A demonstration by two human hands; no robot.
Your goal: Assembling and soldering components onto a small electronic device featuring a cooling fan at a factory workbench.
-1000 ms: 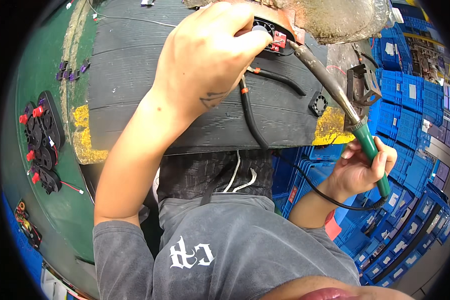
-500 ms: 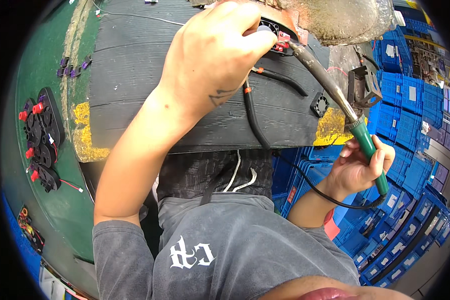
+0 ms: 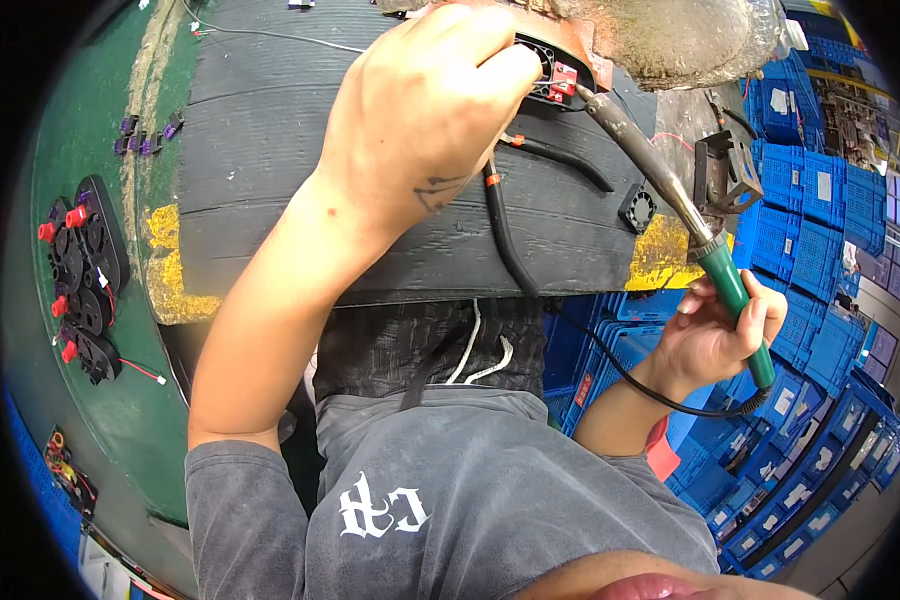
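Observation:
My right hand (image 3: 715, 335) grips the green handle of a soldering iron (image 3: 650, 160), whose tip touches or nearly touches a small red part (image 3: 564, 80) on a black housing with a fan (image 3: 542, 62). My left hand (image 3: 420, 110) is closed, thumb and fingers pinching thin solder wire (image 3: 280, 33) that trails in from the left; a short end points at the red part. The left hand covers much of the housing. Just below it lie black-handled pliers (image 3: 505, 220), with orange bands near the pivot.
A small black fan (image 3: 638, 208) and a dark metal bracket (image 3: 725, 175) lie at the mat's right. Black housings with red parts (image 3: 85, 270) and small purple-black pieces (image 3: 148, 137) rest on the green surface at left. Blue crates (image 3: 810, 200) are stacked right; a crusted block (image 3: 680, 40) sits at the back.
My left hand has drawn back slightly to the left, so more of the red part and the wire end show. The soldering iron has barely moved.

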